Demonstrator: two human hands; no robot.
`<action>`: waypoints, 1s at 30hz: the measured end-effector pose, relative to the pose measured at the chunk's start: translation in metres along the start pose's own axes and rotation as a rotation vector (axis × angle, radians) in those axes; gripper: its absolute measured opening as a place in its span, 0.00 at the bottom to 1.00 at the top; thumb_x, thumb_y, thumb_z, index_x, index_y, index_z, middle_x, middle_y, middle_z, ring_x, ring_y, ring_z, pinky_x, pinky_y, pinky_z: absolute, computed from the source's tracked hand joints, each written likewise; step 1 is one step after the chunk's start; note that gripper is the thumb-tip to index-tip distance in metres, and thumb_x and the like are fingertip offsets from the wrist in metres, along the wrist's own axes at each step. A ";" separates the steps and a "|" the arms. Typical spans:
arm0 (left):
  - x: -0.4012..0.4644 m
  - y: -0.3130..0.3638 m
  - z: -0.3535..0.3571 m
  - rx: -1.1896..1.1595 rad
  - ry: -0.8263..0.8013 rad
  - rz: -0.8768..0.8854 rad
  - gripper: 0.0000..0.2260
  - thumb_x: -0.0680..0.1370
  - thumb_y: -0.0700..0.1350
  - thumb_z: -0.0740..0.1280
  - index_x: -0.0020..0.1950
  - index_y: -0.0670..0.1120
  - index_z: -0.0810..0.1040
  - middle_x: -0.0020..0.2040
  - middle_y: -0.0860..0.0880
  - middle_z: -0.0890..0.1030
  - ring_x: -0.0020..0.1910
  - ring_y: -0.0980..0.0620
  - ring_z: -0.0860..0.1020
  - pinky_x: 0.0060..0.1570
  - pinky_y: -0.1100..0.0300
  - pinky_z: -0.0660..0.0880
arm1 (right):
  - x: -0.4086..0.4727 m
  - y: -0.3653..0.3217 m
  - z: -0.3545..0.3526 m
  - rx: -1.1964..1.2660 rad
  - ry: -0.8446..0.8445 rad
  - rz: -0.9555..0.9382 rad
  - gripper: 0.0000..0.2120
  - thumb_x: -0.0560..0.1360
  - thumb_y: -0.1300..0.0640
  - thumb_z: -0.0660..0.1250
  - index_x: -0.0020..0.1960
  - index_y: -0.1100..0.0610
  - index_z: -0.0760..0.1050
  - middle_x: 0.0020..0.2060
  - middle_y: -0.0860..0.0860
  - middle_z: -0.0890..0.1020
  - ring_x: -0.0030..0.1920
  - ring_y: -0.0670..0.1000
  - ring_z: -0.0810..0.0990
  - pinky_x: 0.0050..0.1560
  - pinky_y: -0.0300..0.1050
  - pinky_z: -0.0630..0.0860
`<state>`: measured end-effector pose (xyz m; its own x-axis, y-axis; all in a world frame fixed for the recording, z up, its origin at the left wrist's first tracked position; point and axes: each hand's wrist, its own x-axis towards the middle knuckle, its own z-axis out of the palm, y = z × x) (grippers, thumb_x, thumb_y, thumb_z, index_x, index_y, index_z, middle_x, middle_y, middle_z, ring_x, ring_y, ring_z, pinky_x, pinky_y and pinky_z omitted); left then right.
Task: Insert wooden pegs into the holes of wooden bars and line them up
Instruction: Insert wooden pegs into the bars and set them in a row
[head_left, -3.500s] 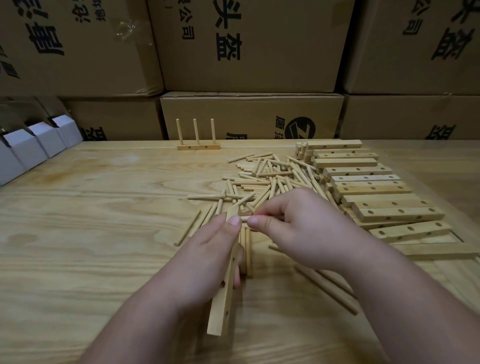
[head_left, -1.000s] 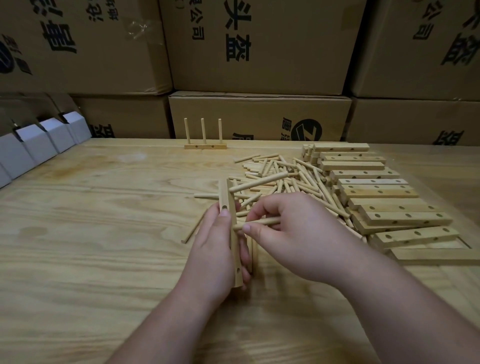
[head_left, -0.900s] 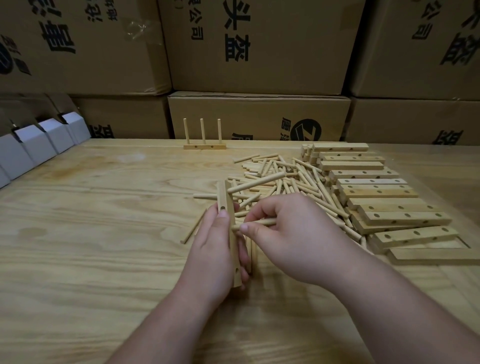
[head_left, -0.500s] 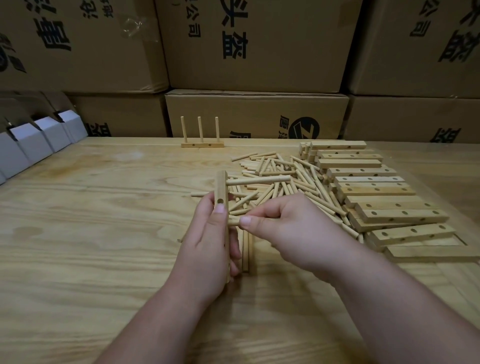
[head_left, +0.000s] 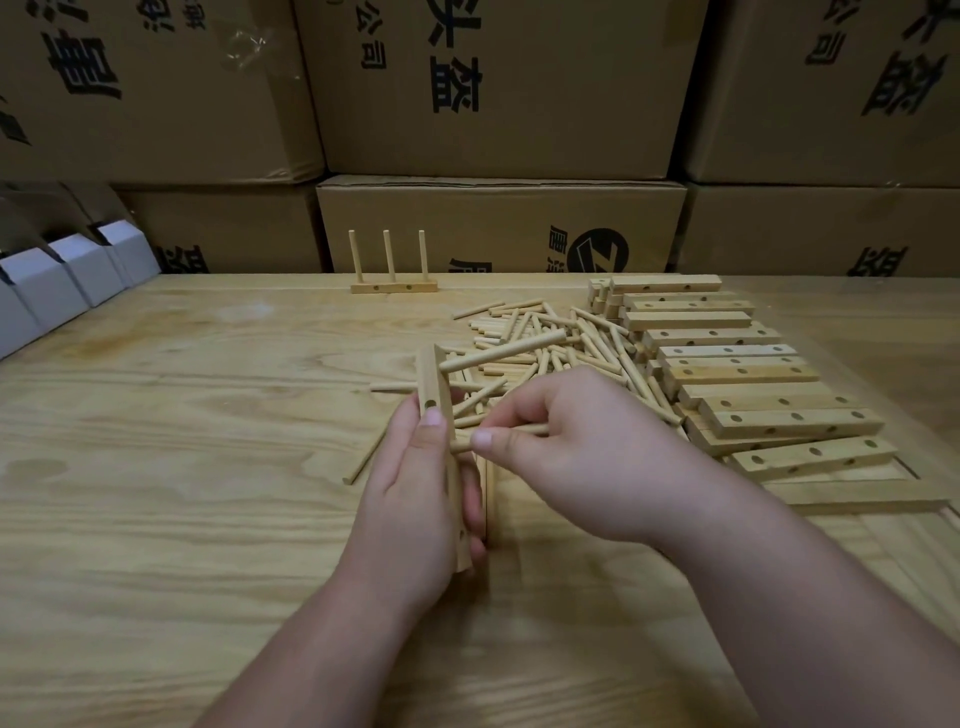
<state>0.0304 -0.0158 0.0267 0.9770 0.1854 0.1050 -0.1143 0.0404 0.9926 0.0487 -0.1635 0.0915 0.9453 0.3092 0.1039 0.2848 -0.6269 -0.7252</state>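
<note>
My left hand (head_left: 415, 499) grips a wooden bar (head_left: 432, 384) that stands tilted on the table, thumb on its face just below an open hole. One peg (head_left: 501, 352) sticks out to the right from the bar's top hole. My right hand (head_left: 576, 447) pinches a second peg (head_left: 522, 430) and holds its tip against the bar's middle, right beside my left thumb. A pile of loose pegs (head_left: 545, 338) lies behind my hands. A stack of drilled bars (head_left: 743, 374) lies to the right. A finished bar with three upright pegs (head_left: 393, 285) stands at the table's back.
Stacked cardboard boxes (head_left: 498, 228) wall off the back of the table (head_left: 156, 441). Small white open boxes (head_left: 78, 275) line the left edge. A flat wooden strip (head_left: 857, 501) lies at the right, under the bar stack.
Over the last second my left hand raised the bar a little more upright. My right hand brought the second peg's tip in from the right against the bar's middle.
</note>
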 end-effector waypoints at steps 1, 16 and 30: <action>0.000 -0.002 0.000 -0.008 0.016 0.009 0.12 0.85 0.55 0.53 0.59 0.59 0.76 0.25 0.47 0.74 0.22 0.50 0.73 0.20 0.59 0.71 | 0.000 0.000 0.003 -0.017 -0.007 -0.013 0.09 0.78 0.43 0.70 0.42 0.44 0.83 0.38 0.38 0.84 0.41 0.38 0.81 0.43 0.39 0.78; 0.017 -0.001 -0.014 -0.294 0.242 -0.014 0.14 0.85 0.50 0.51 0.53 0.52 0.76 0.26 0.47 0.74 0.18 0.49 0.69 0.20 0.60 0.69 | -0.004 0.023 -0.064 -0.523 -0.258 0.379 0.12 0.73 0.41 0.75 0.41 0.48 0.82 0.34 0.46 0.82 0.35 0.46 0.79 0.32 0.42 0.73; 0.015 -0.004 -0.007 -0.294 0.139 -0.024 0.18 0.86 0.51 0.50 0.48 0.56 0.79 0.27 0.46 0.73 0.18 0.49 0.69 0.19 0.60 0.68 | 0.003 0.038 -0.059 -0.527 -0.444 0.403 0.10 0.71 0.44 0.74 0.41 0.50 0.84 0.37 0.48 0.86 0.37 0.46 0.83 0.42 0.48 0.82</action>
<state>0.0444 -0.0058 0.0239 0.9486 0.3121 0.0522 -0.1582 0.3248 0.9325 0.0714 -0.2283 0.1044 0.8716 0.1733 -0.4587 0.0775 -0.9724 -0.2201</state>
